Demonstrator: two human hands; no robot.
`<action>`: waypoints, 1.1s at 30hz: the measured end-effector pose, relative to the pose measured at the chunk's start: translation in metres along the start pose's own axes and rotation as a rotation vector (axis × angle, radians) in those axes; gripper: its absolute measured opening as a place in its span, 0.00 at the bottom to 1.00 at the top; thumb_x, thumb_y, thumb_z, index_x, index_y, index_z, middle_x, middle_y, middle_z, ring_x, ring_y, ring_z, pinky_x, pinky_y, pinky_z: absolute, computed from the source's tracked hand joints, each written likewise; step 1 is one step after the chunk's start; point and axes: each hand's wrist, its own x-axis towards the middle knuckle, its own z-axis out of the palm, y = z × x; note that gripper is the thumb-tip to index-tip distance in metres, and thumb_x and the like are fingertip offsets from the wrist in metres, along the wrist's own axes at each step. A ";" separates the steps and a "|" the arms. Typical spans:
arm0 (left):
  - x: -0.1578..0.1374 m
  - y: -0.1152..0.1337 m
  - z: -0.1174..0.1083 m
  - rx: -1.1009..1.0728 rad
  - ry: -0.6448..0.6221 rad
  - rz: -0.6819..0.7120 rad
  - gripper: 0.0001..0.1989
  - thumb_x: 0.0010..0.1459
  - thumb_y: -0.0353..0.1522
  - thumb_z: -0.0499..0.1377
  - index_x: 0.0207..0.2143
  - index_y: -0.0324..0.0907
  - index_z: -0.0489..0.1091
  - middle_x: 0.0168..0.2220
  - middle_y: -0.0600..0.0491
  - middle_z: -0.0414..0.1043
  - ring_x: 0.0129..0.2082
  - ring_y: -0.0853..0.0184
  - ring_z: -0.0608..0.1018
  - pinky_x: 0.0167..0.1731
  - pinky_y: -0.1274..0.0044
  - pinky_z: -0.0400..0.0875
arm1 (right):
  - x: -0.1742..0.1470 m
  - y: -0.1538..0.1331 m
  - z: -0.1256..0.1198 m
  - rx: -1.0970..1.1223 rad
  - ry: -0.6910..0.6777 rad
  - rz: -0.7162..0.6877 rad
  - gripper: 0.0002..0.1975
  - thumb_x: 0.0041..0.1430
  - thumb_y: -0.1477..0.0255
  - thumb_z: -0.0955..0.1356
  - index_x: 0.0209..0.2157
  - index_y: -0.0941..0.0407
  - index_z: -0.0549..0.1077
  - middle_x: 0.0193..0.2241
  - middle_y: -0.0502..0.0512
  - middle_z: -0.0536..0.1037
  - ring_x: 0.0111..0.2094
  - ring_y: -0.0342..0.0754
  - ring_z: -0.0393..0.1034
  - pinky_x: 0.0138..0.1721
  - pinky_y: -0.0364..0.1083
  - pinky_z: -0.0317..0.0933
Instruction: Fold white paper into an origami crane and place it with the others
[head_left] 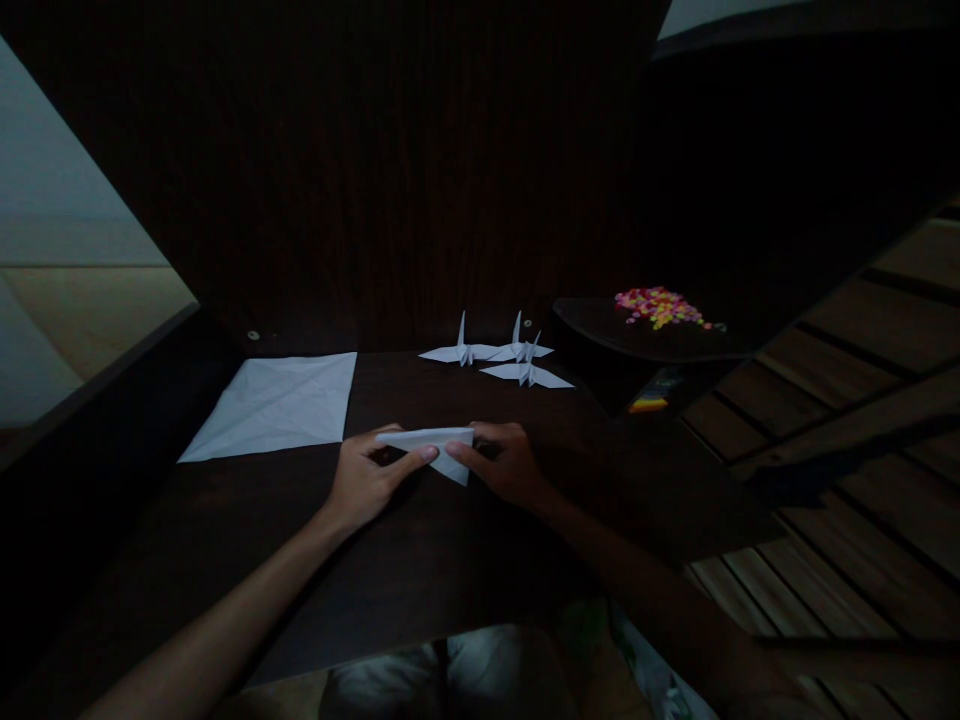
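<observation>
Between my two hands is a small folded piece of white paper (450, 468), roughly triangular, with a straight top edge and a point hanging down. My left hand (367, 472) pinches its left part, thumb in front and fingers behind. At the right end, my right hand (506, 460) grips it the same way, its thumb near the left one. Beyond my hands stand three white origami cranes (529, 374) with wings spread, close together. A flat creased sheet of white paper (281, 405) lies to the left of my left hand.
A dark wooden desk (360, 570) carries everything, with a raised panel behind and a low wall (97, 390) on the left. At right, a rounded shelf (600, 325) holds a pile of small colourful pieces (664, 307). Wooden slats (840, 480) lie further right.
</observation>
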 end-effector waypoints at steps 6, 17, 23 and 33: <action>-0.002 0.000 0.005 -0.119 -0.007 -0.106 0.13 0.44 0.38 0.68 0.21 0.37 0.74 0.19 0.56 0.69 0.18 0.72 0.68 0.16 0.81 0.59 | 0.001 -0.003 0.001 0.019 -0.004 0.127 0.16 0.55 0.59 0.67 0.22 0.57 0.73 0.17 0.48 0.69 0.20 0.41 0.60 0.26 0.42 0.54; 0.000 -0.008 0.006 -0.126 -0.012 -0.213 0.19 0.39 0.39 0.70 0.12 0.38 0.65 0.12 0.59 0.60 0.13 0.75 0.61 0.14 0.81 0.53 | 0.000 -0.001 0.000 0.083 -0.037 0.140 0.20 0.60 0.61 0.63 0.18 0.57 0.66 0.16 0.46 0.61 0.20 0.39 0.56 0.23 0.41 0.49; 0.000 -0.004 0.006 -0.135 -0.016 -0.233 0.20 0.38 0.39 0.70 0.12 0.39 0.62 0.12 0.60 0.58 0.14 0.76 0.59 0.14 0.81 0.51 | 0.000 -0.001 0.001 0.090 -0.045 0.138 0.21 0.62 0.60 0.60 0.18 0.56 0.60 0.17 0.46 0.59 0.21 0.40 0.55 0.25 0.42 0.50; 0.004 -0.003 0.004 -0.244 -0.059 -0.219 0.19 0.49 0.44 0.63 0.18 0.38 0.73 0.20 0.52 0.73 0.21 0.68 0.72 0.23 0.78 0.66 | 0.002 0.001 0.001 0.085 -0.020 0.169 0.23 0.62 0.59 0.59 0.17 0.55 0.53 0.17 0.46 0.53 0.20 0.40 0.49 0.24 0.42 0.48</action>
